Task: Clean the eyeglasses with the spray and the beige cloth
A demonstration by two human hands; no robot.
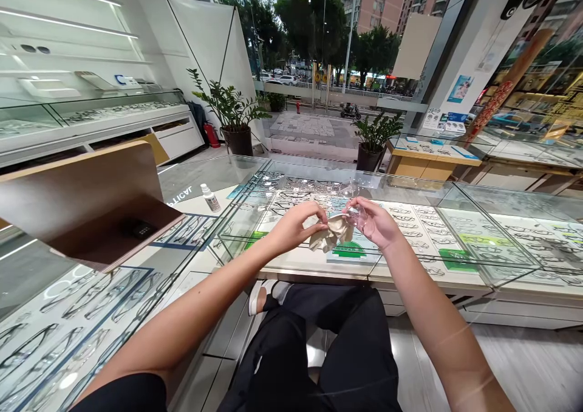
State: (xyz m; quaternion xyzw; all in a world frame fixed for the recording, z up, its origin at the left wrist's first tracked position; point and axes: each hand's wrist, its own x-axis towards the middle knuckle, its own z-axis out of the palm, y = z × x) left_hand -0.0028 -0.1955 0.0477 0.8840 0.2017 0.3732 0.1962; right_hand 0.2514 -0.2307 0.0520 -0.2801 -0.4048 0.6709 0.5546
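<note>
My left hand (306, 222) pinches a crumpled beige cleaning cloth (328, 236), which hangs down below the fingers. Close beside it, my right hand (379, 222) grips a pair of clear glasses (357, 217) between thumb and fingers. The cloth's right edge meets the glasses, and part of their frame is hidden by it and by my fingers. Both hands are held above a glass display case (291, 260) with rows of spectacles inside. A small white spray bottle (210, 198) stands on the glass to the left.
On the left counter rests an open-fronted brown wooden box (82, 199) with a dark device inside. Potted plants (237, 138) stand before the window. More glass cases (514, 236) run to the right. My legs (314, 345) are under the counter's front edge.
</note>
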